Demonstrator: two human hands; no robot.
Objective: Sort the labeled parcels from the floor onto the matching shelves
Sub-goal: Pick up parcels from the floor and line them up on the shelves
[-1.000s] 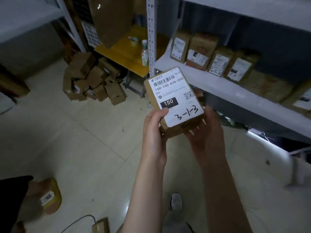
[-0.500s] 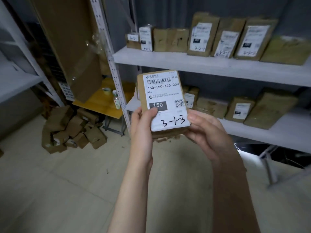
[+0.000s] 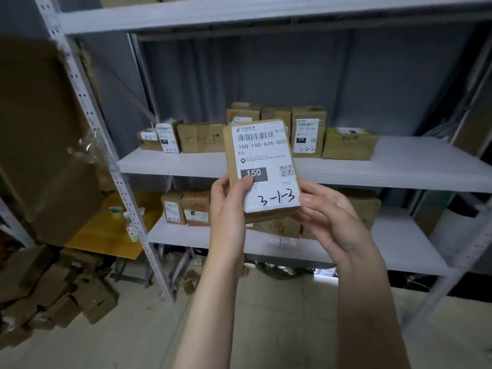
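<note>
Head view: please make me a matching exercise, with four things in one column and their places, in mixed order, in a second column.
Things
1. parcel marked 3-1-3
2. parcel marked 3-2-2
3. bottle
4. pile of cardboard boxes

Places
A. on the floor, lower left
B. standing on the middle shelf
C. on the yellow table
D. held by the left hand and the right hand

Pairs: 1-D, 2-B, 3-C, 4-A

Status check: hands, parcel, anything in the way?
Left hand, right hand both hold parcel, marked 3-1-3, upright. Shelf ahead, boxes along its back. Nothing between parcel and shelf.
</note>
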